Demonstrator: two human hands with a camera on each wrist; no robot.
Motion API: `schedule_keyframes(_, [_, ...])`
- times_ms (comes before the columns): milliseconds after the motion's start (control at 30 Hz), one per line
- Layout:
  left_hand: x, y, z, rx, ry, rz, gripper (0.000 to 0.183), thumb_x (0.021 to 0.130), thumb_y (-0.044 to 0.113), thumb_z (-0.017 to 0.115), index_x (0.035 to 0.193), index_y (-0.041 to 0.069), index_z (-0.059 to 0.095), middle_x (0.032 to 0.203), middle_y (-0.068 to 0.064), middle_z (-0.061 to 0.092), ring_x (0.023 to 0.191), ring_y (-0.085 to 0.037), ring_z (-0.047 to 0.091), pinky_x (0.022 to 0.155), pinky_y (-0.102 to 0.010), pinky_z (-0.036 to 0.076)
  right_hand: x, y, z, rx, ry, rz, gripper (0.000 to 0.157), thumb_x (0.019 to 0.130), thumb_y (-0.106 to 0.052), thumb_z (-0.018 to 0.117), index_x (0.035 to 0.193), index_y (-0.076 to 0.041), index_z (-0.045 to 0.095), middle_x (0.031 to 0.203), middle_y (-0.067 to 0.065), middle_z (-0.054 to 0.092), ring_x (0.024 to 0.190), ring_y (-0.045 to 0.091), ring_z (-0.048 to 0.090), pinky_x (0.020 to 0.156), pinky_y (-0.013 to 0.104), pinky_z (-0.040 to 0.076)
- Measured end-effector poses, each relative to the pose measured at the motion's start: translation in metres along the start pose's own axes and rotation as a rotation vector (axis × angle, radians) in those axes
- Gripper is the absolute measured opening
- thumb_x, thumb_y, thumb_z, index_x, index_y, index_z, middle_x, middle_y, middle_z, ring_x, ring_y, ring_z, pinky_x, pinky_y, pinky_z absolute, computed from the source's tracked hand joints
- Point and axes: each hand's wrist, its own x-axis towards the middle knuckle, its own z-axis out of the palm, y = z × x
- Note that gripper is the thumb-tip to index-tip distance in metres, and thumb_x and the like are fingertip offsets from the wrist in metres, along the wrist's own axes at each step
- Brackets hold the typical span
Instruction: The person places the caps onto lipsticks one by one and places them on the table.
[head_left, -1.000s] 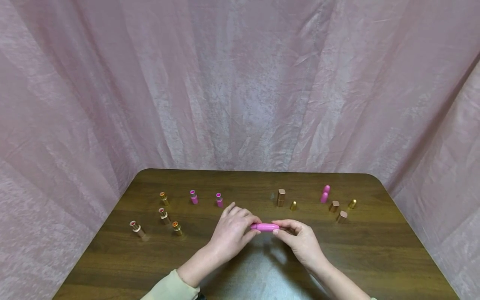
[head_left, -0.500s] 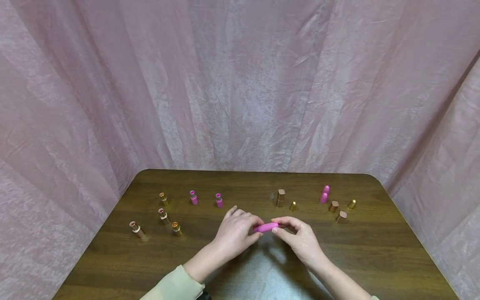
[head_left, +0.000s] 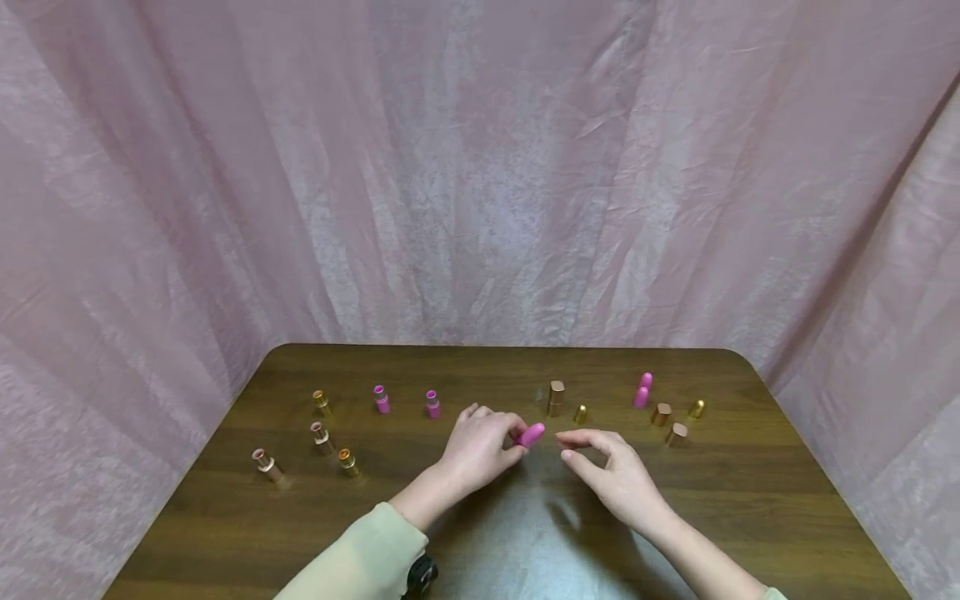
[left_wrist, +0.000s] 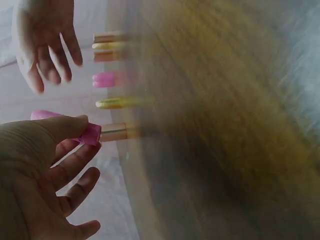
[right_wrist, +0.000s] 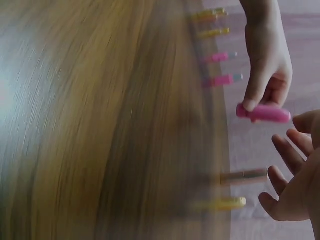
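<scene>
A pink capped lipstick is pinched near its base by the thumb and fingers of my left hand, its rounded end tilted up and away. In the left wrist view, that lipstick shows between thumb and index finger, with the other fingers spread. My right hand is just to its right, holding nothing, thumb and fingertips apart. The right wrist view has the pink lipstick a short gap from my right fingers. Beyond the hands stand a rose-gold capped lipstick and a gold cap.
Uncapped lipsticks stand at left on the wooden table: pink, gold and rose-gold ones. At right are pink caps, rose-gold caps and another gold cap. A pink curtain hangs behind.
My right hand has let go of the pink lipstick's rounded end and drawn slightly right. The left hand has moved a little right and away, tipping the lipstick up.
</scene>
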Motion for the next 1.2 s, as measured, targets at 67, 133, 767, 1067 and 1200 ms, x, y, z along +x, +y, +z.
schedule_keyframes(67, [0.006, -0.003, 0.002, -0.026, -0.015, -0.033, 0.013, 0.088, 0.032, 0.081, 0.097, 0.027, 0.073, 0.086, 0.021, 0.068, 0.091, -0.013, 0.060, 0.112, -0.058, 0.033, -0.002, 0.005, -0.006, -0.106, 0.027, -0.044, 0.027, 0.094, -0.026, 0.076, 0.119, -0.020, 0.075, 0.114, -0.013, 0.071, 0.120, 0.020, 0.055, 0.101, 0.052, 0.041])
schedule_keyframes(133, [0.012, -0.006, 0.005, -0.035, -0.018, -0.054, 0.012, 0.087, 0.031, 0.080, 0.095, 0.026, 0.073, 0.086, 0.019, 0.068, 0.092, -0.014, 0.061, 0.112, -0.057, 0.034, -0.004, 0.010, -0.012, -0.217, 0.050, -0.101, 0.027, 0.092, -0.025, 0.077, 0.119, -0.020, 0.076, 0.115, -0.010, 0.072, 0.121, 0.024, 0.056, 0.101, 0.054, 0.041])
schedule_keyframes(767, [0.053, -0.017, 0.025, -0.115, -0.003, -0.187, 0.022, 0.086, 0.031, 0.083, 0.104, 0.023, 0.074, 0.092, 0.012, 0.072, 0.093, -0.023, 0.064, 0.084, -0.047, 0.049, -0.025, 0.045, -0.044, -0.527, 0.095, -0.176, 0.031, 0.088, -0.024, 0.080, 0.118, -0.018, 0.075, 0.115, -0.003, 0.074, 0.123, 0.032, 0.055, 0.105, 0.059, 0.033])
schedule_keyframes(1067, [0.064, -0.014, 0.035, -0.112, -0.038, -0.232, 0.019, 0.086, 0.031, 0.082, 0.100, 0.022, 0.072, 0.088, 0.009, 0.068, 0.092, -0.025, 0.064, 0.084, -0.047, 0.049, -0.032, 0.048, -0.048, -0.534, 0.099, -0.164, 0.030, 0.088, -0.024, 0.080, 0.118, -0.017, 0.075, 0.115, -0.004, 0.073, 0.123, 0.032, 0.055, 0.104, 0.059, 0.034])
schedule_keyframes(1200, [0.068, -0.015, 0.040, -0.112, -0.030, -0.247, 0.019, 0.086, 0.030, 0.082, 0.100, 0.022, 0.073, 0.088, 0.009, 0.069, 0.092, -0.025, 0.066, 0.083, -0.047, 0.049, -0.033, 0.049, -0.049, -0.538, 0.105, -0.172, 0.031, 0.088, -0.023, 0.081, 0.117, -0.017, 0.076, 0.114, -0.005, 0.074, 0.123, 0.032, 0.056, 0.103, 0.060, 0.035])
